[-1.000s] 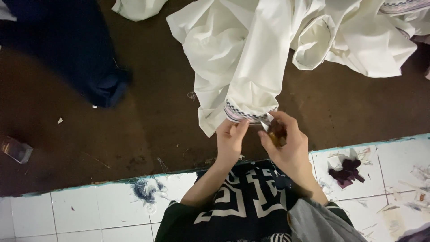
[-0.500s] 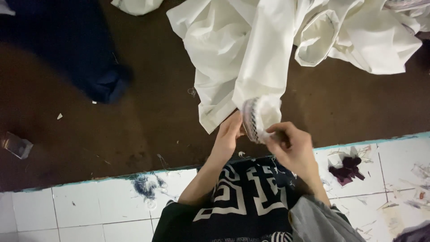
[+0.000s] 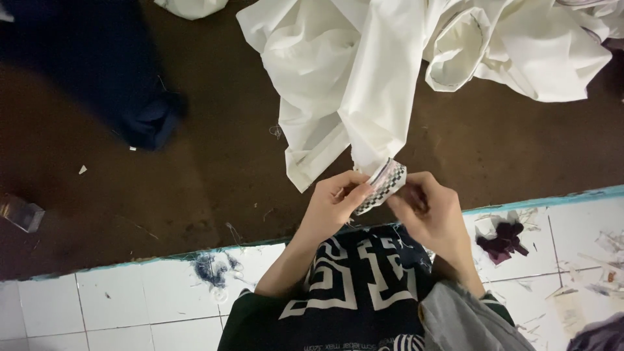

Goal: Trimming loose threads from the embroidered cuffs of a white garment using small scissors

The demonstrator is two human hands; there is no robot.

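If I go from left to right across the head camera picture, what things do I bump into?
Small clear box → dark blue cloth → left hand → checked cuff → right hand → dark purple scraps.

Matt white cloth garment (image 3: pixel 364 71) with woven checked cuff (image 3: pixel 385 185); glossy white floor tiles (image 3: pixel 97 305).
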